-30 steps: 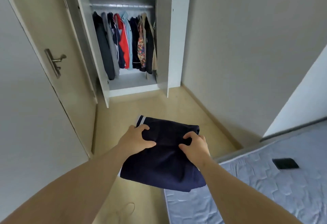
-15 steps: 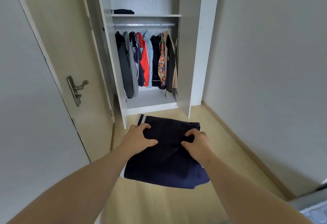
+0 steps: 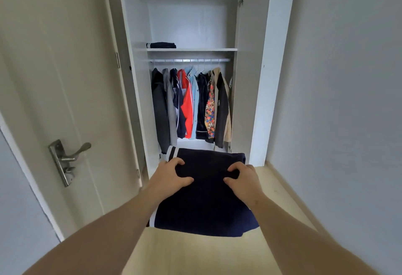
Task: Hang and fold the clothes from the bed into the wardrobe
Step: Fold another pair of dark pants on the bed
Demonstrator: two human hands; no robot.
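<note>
I carry a folded navy garment (image 3: 206,205) with a white stripe at its left edge, flat in front of me. My left hand (image 3: 171,174) grips its left side and my right hand (image 3: 243,179) grips its right side, thumbs on top. Straight ahead stands the open white wardrobe (image 3: 248,79). Its shelf (image 3: 200,49) holds another folded navy garment (image 3: 161,45) at the left. Below, several hanging clothes (image 3: 191,105) fill the rail (image 3: 189,60). The garment in my hands hides the wardrobe's floor.
A closed beige room door (image 3: 54,100) with a metal lever handle (image 3: 69,157) is at the left. The wardrobe's right door (image 3: 272,68) stands open. A grey wall (image 3: 348,100) runs along the right, with light wooden floor (image 3: 282,187) below.
I have turned away from the bed and come closer to the wardrobe, which now fills the middle of the view. The bed has left the view. Both hands keep holding the garment.
</note>
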